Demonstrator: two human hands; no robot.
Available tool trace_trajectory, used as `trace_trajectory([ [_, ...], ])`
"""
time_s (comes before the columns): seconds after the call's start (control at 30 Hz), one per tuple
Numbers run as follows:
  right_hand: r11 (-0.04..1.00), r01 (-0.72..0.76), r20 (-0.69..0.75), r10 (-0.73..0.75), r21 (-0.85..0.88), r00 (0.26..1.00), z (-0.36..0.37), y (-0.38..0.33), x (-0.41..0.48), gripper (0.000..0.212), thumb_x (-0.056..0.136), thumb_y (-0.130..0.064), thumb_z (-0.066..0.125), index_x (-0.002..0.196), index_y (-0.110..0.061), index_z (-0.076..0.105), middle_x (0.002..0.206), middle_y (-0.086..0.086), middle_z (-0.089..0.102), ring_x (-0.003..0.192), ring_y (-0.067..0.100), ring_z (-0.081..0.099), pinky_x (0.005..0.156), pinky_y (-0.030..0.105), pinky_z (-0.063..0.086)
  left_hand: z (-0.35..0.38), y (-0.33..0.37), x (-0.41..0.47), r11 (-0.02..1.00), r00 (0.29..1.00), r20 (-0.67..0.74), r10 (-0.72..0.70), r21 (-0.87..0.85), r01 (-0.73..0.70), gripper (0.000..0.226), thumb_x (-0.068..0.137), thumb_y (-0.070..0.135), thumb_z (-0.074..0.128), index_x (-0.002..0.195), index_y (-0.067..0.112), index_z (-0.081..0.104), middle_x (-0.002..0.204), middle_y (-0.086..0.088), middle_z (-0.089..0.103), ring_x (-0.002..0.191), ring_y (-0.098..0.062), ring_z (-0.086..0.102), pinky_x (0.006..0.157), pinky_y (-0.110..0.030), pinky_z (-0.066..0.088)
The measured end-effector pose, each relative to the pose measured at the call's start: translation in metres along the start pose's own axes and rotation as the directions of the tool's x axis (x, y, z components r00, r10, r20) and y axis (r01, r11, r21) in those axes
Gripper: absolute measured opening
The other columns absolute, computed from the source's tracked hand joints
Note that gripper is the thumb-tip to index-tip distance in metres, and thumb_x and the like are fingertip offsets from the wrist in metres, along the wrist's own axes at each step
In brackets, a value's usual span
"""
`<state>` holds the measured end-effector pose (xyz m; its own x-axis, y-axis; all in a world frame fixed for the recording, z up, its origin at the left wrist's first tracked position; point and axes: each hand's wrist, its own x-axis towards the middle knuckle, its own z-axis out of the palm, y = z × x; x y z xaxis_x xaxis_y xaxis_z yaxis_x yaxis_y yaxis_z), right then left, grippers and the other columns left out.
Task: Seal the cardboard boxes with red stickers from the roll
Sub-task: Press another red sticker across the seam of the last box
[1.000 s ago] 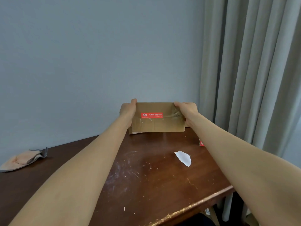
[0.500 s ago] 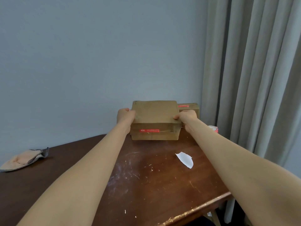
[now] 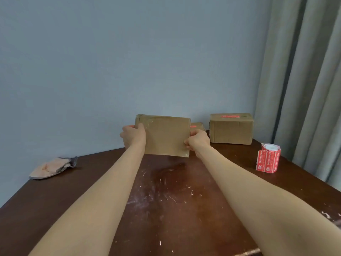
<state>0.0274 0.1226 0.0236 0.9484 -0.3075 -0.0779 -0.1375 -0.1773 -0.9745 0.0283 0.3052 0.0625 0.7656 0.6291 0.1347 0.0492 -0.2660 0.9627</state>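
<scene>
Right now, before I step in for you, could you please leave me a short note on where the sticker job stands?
Left hand grips the left edge of the held box; right hand grips its right edge.
Held box: upright over the table's far side, taped face toward the camera, nothing red on that face; other faces hidden.
Sticker roll: standing near the table's right edge, untouched.
Done: back box bears a red sticker on top; the half-hidden box behind the held one shows red too.
Left: check the held box, probably sticker it.

Pale blue wall (image 3: pixel 129 61), grey curtain (image 3: pixel 304 80) right, scratched dark wooden table (image 3: pixel 175 200).
</scene>
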Motion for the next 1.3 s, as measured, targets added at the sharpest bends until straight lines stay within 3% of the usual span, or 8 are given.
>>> trace_trajectory([
  [0.1, 0.999, 0.011, 0.087, -0.014, 0.037, 0.996, 0.033, 0.000, 0.002, 0.043, 0.079, 0.005, 0.064, 0.119, -0.011, 0.060, 0.090, 0.005, 0.060, 0.081, 0.021, 0.064, 0.088, 0.041, 0.056, -0.016, -0.012, 0.015, 0.999, 0.996, -0.085, -0.033, 0.017, 0.035, 0.029, 0.094, 0.026, 0.048, 0.119, 0.012, 0.052, 0.128, -0.010, 0.043, 0.100, -0.032, 0.057, 0.084, -0.041, 0.050],
  [0.23, 0.998, 0.041, 0.173, -0.048, 0.047, 0.984, 0.068, 0.000, 0.006, 0.045, 0.077, 0.006, 0.062, 0.119, -0.011, 0.060, 0.078, -0.003, 0.055, 0.100, 0.027, 0.065, 0.092, 0.041, 0.054, -0.029, -0.030, 0.036, 0.997, 0.986, -0.151, -0.073, -0.001, 0.073, 0.029, 0.094, 0.027, 0.048, 0.120, 0.013, 0.051, 0.128, -0.010, 0.041, 0.102, -0.032, 0.057, 0.089, -0.045, 0.050],
  [0.53, 0.998, 0.061, 0.313, -0.069, 0.033, 0.947, 0.114, 0.006, 0.036, 0.055, 0.078, 0.007, 0.054, 0.131, -0.008, 0.057, 0.101, 0.006, 0.062, 0.096, 0.021, 0.056, 0.098, 0.040, 0.050, -0.022, -0.059, 0.078, 0.993, 0.982, -0.154, -0.111, 0.027, 0.116, 0.037, 0.092, 0.027, 0.050, 0.127, 0.015, 0.048, 0.132, -0.008, 0.043, 0.116, -0.029, 0.050, 0.093, -0.046, 0.048],
  [0.7, 0.999, 0.049, 0.331, -0.048, 0.007, 0.942, 0.126, 0.012, 0.048, 0.067, 0.079, 0.004, 0.054, 0.143, -0.008, 0.043, 0.076, -0.007, 0.045, 0.091, 0.020, 0.044, 0.091, 0.032, 0.045, -0.013, -0.068, 0.088, 0.989, 0.982, -0.130, -0.141, 0.015, 0.144, 0.042, 0.093, 0.025, 0.049, 0.133, 0.015, 0.045, 0.135, -0.008, 0.040, 0.110, -0.030, 0.054, 0.091, -0.043, 0.049],
  [0.93, 1.000, -0.004, 0.295, -0.001, 0.014, 0.956, 0.126, 0.018, 0.057, 0.059, 0.081, -0.005, 0.062, 0.138, -0.008, 0.045, 0.116, 0.010, 0.061, 0.111, 0.028, 0.058, 0.100, 0.044, 0.048, -0.007, -0.069, 0.085, 0.990, 0.983, -0.121, -0.139, -0.027, 0.137, 0.041, 0.093, 0.027, 0.049, 0.130, 0.009, 0.045, 0.131, -0.009, 0.047, 0.104, -0.029, 0.057, 0.085, -0.040, 0.049],
  [1.1, 0.999, 0.021, 0.244, -0.031, 0.047, 0.969, 0.122, 0.010, 0.050, 0.039, 0.081, -0.002, 0.058, 0.118, -0.012, 0.052, 0.111, 0.009, 0.061, 0.105, 0.027, 0.060, 0.094, 0.041, 0.052, -0.011, -0.064, 0.086, 0.996, 0.985, -0.152, -0.086, -0.042, 0.080, 0.041, 0.092, 0.032, 0.051, 0.124, 0.008, 0.046, 0.125, -0.009, 0.052, 0.101, -0.029, 0.058, 0.079, -0.038, 0.046],
  [1.2, 0.996, 0.072, 0.243, -0.084, 0.057, 0.966, 0.117, 0.003, 0.046, 0.043, 0.085, -0.002, 0.057, 0.127, -0.013, 0.053, 0.111, 0.003, 0.058, 0.106, 0.024, 0.057, 0.090, 0.034, 0.048, -0.016, -0.063, 0.085, 0.996, 0.985, -0.150, -0.088, -0.043, 0.082, 0.040, 0.093, 0.034, 0.048, 0.128, 0.013, 0.047, 0.126, -0.005, 0.052, 0.102, -0.025, 0.056, 0.079, -0.034, 0.044],
  [1.3, 0.980, 0.029, 0.250, -0.079, 0.197, 0.965, 0.114, -0.010, 0.044, 0.048, 0.086, -0.004, 0.058, 0.133, -0.011, 0.054, 0.127, 0.006, 0.061, 0.117, 0.024, 0.057, 0.103, 0.040, 0.045, -0.026, -0.058, 0.085, 0.992, 0.983, -0.155, -0.097, -0.100, 0.082, 0.039, 0.096, 0.037, 0.043, 0.129, 0.019, 0.051, 0.121, 0.003, 0.058, 0.101, -0.021, 0.057, 0.085, -0.032, 0.046],
])
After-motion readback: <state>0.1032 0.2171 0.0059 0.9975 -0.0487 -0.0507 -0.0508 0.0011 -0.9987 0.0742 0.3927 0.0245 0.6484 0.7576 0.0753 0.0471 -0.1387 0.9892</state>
